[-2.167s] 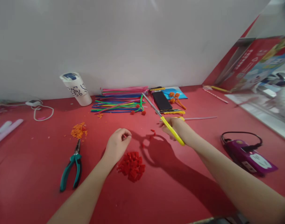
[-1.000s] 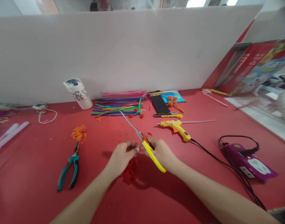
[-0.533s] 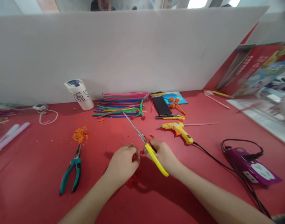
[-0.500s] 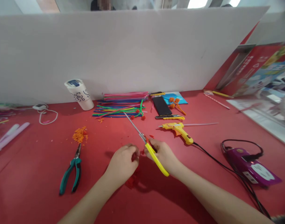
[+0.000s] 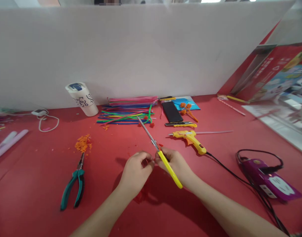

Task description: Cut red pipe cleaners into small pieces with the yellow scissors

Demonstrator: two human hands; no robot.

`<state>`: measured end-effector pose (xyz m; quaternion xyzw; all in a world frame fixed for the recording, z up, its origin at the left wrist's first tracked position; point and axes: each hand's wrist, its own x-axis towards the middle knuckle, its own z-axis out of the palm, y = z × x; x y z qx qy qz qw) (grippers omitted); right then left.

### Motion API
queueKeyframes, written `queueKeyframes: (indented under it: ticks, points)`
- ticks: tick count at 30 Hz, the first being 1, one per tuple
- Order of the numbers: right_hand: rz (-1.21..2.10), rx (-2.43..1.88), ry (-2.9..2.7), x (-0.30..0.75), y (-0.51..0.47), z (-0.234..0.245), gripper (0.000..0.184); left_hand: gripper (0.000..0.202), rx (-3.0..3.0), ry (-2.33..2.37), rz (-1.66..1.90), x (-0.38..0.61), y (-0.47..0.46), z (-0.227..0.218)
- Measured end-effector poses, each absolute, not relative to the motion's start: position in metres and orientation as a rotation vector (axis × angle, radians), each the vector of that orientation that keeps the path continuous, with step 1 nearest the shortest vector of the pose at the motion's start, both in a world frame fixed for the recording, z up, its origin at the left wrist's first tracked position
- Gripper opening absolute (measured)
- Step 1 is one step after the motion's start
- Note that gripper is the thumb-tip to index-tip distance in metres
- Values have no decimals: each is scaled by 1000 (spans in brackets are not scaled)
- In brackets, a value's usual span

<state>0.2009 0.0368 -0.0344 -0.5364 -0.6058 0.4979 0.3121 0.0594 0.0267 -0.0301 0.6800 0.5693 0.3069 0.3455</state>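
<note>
Yellow-handled scissors (image 5: 169, 169) rest in my right hand (image 5: 177, 164), their blades closed and pointing away to the upper left. My left hand (image 5: 136, 171) is curled in a pinch, its fingertips meeting those of my right hand. A speck of red shows between the fingertips, too small to make out. Beneath my hands, partly in shadow, lies a small heap of red fluff (image 5: 139, 197). Behind the scissor tips, a green stem with red pompoms (image 5: 150, 115) lies on a bundle of coloured pipe cleaners (image 5: 116, 120).
Teal pliers (image 5: 73, 187) lie at left below orange clippings (image 5: 83, 143). A white tumbler (image 5: 83, 98) stands by the white partition (image 5: 141, 49). At right are a yellow glue gun (image 5: 190, 136), a utility knife (image 5: 182, 124), a phone (image 5: 172, 112) and a purple power strip (image 5: 267, 179) with cable.
My hands have come together at the fingertips, the left one moving right. The scissors have shifted slightly right, still in my right hand. The view has tilted a little.
</note>
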Motion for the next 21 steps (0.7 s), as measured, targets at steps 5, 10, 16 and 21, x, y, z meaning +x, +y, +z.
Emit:
queueKeyframes:
  ticks: [5,10,16,21]
  points:
    - [1345,-1443,-1574,197,35,-36,3,9,1874,1471,801,54,24,-35]
    - [1350,-1445,-1568,195,36,-39,3,9,1946,1489,763,52,22,-36]
    - [1331,-1429,-1578,196,35,-39,5,9,1914,1497,764,53,21,-38]
    - [1356,-1443,-1573,198,33,-39,3,7,1811,1446,830,54,21,-39]
